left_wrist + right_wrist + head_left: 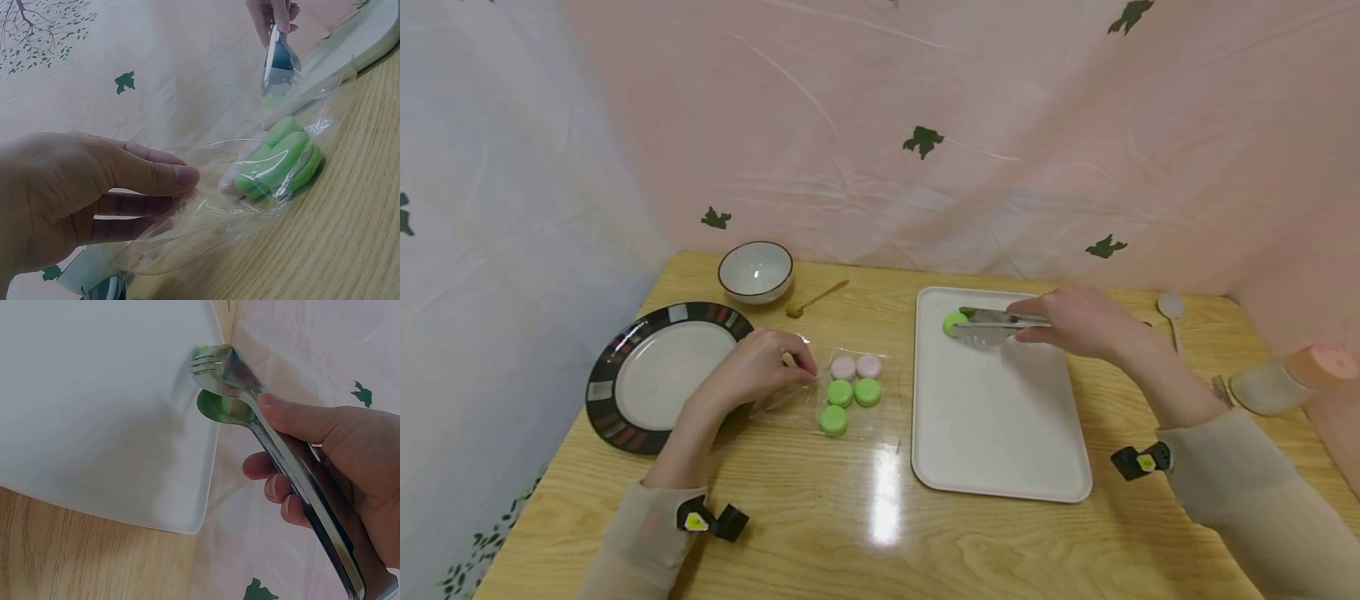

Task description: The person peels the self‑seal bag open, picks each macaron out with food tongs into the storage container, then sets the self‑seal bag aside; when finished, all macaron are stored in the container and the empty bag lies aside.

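Note:
My left hand [763,364] pinches the open edge of a clear plastic bag [187,231] between thumb and fingers. Inside the bag lie two pale pink macarons [843,368] and three green macarons [840,392]. In my right hand [1088,321] is a pair of metal tongs [290,459] with one fork-shaped end and one spoon-shaped end. The tong ends are around another green macaron [953,322], at the far left corner of the white tray [992,433]. From the right wrist, that macaron is mostly hidden behind the fork end.
A plate [601,391] with a dark patterned rim stands at the left, partly behind my left forearm. Behind it are a bowl [756,271] and a small golden spoon [822,297]. Right of the tray lie a pale spoon [1170,307] and a pink-topped jar [1266,390].

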The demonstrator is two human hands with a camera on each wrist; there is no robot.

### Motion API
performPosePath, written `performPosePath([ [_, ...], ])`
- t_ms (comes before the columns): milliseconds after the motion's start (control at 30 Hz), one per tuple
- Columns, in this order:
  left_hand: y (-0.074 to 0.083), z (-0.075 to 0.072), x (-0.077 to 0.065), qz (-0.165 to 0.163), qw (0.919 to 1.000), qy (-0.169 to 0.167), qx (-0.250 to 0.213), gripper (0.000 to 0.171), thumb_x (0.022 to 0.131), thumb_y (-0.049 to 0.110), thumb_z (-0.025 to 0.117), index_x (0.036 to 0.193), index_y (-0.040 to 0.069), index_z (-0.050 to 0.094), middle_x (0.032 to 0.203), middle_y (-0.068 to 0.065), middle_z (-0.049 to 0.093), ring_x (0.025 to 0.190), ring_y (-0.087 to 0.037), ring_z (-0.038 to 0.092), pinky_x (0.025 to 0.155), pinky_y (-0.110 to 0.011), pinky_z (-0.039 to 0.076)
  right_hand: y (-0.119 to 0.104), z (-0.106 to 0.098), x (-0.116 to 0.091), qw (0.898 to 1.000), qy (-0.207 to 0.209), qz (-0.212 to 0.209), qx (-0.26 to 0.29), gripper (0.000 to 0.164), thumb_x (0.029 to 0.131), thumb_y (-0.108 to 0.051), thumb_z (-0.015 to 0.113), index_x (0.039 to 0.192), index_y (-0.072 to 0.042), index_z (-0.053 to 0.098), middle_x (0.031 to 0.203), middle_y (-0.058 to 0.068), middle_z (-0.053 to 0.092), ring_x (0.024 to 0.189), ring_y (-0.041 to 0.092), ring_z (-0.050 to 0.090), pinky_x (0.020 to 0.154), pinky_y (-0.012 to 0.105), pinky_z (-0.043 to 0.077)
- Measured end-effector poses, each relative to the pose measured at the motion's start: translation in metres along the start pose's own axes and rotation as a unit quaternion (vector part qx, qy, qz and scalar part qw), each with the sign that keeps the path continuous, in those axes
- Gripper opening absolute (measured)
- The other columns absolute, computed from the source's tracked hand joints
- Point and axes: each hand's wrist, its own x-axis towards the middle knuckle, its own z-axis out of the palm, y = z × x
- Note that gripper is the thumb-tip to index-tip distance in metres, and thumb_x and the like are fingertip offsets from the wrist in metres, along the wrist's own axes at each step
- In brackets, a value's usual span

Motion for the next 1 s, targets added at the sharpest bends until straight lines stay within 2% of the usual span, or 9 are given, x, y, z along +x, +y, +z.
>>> performPosePath([
  [500, -0.0012, -0.0001, 0.0001, 0.007, 1.0000, 0.000, 0.005, 0.010, 0.079, 0.024, 0.076, 0.073, 0.030, 0.070, 0.077, 0.017, 0.067, 0.073, -0.006, 0.059, 0.071, -0.028, 0.046, 0.0009, 0.0009, -0.0012, 1.000, -0.005, 0.007, 0.007, 0.046, 0.086, -0.044, 0.063, 0.125, -0.020, 0.061, 0.102, 0.000, 0.072, 0.076, 0.011, 0.062, 0.069, 0.038, 0.050],
  [1000, 0.0028, -0.0011, -0.0014, 0.004, 0.9999, 0.008, 0.012, 0.012, 0.076, 0.025, 0.078, 0.072, 0.032, 0.069, 0.077, 0.016, 0.068, 0.070, -0.006, 0.057, 0.068, -0.027, 0.044, 0.0031, 0.0039, -0.0025, 1.000, -0.004, 0.004, 0.008, 0.045, 0.087, -0.043, 0.063, 0.125, -0.019, 0.062, 0.101, 0.000, 0.072, 0.074, 0.009, 0.061, 0.074, 0.040, 0.051],
])
